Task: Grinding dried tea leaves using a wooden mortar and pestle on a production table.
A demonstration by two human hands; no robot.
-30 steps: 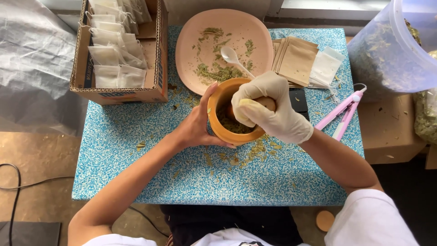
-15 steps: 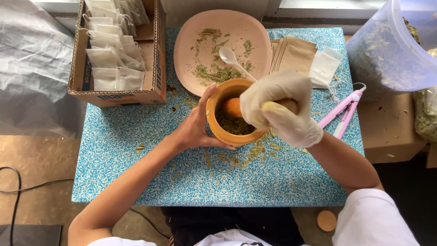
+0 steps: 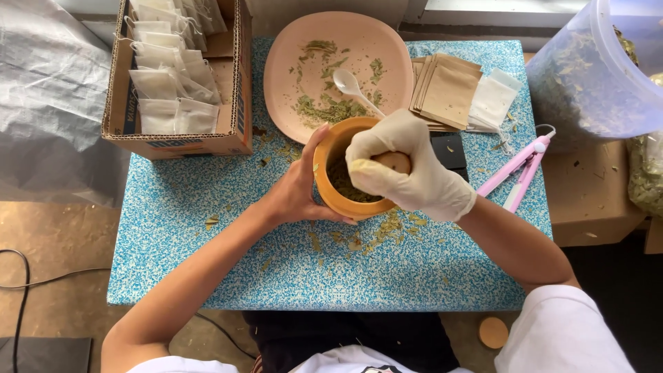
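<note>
The mortar (image 3: 338, 186) stands mid-table (image 3: 207, 262), between the left hand (image 3: 298, 190) and right hand (image 3: 407, 169). Behind it lies the plate (image 3: 283, 62) with a spoon (image 3: 352, 88); box (image 3: 235, 103) to the left, sachets (image 3: 449, 90) and sealer (image 3: 518, 173) to the right.

**One head view, straight down**

You're looking from your own head, almost vertically onto the blue speckled table (image 3: 207, 235), near enough that it fills the frame. Your forearms enter from the bottom edge. There's only this single view.

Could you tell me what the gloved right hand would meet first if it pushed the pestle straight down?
Probably the crushed leaves in the mortar; right hand hides the pestle tip.
</note>
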